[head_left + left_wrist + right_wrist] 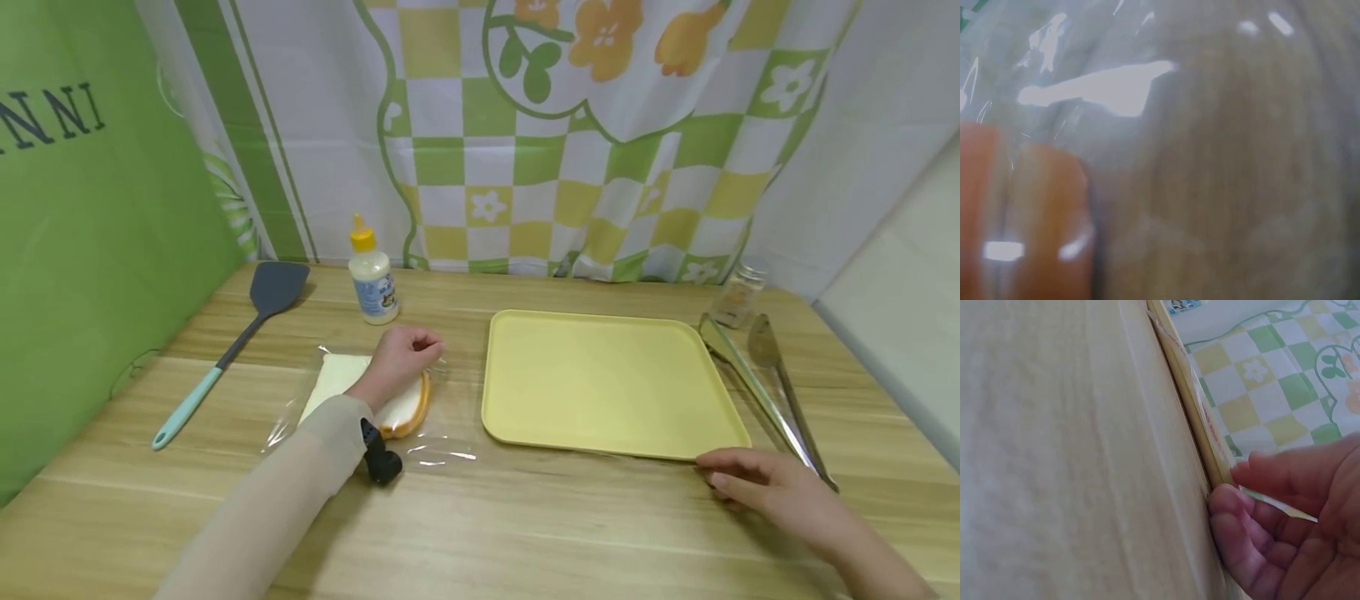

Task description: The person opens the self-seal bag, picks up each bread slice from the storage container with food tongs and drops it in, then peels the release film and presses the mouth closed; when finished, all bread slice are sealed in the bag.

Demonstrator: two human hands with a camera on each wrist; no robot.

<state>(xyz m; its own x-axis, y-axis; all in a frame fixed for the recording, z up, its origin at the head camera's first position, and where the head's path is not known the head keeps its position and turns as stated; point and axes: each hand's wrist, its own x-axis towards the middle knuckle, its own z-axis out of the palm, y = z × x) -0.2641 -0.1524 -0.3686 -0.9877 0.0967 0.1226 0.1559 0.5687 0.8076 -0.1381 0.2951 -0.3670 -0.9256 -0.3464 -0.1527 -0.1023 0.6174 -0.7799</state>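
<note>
Sliced bread [336, 379] lies on the table inside a clear plastic bag [442, 451]. Over the bread, my left hand [397, 360] has curled fingers and pinches the bag's film near its far right part. Shiny film and brown crust [1054, 219] fill the left wrist view, where that hand does not show. A yellow tray [600, 383] lies right of the bag. My right hand [772, 492] pinches its near right corner between thumb and fingers. In the right wrist view, the tray rim [1194, 419] runs up from those fingertips, with clear film along it.
A spatula [258, 321] lies at the left. Behind the bread stands a squeeze bottle [373, 287] with a yellow cap. Metal tongs [787, 392] lie right of the tray, near a glass jar [738, 296]. A checked curtain [540, 167] hangs behind the table.
</note>
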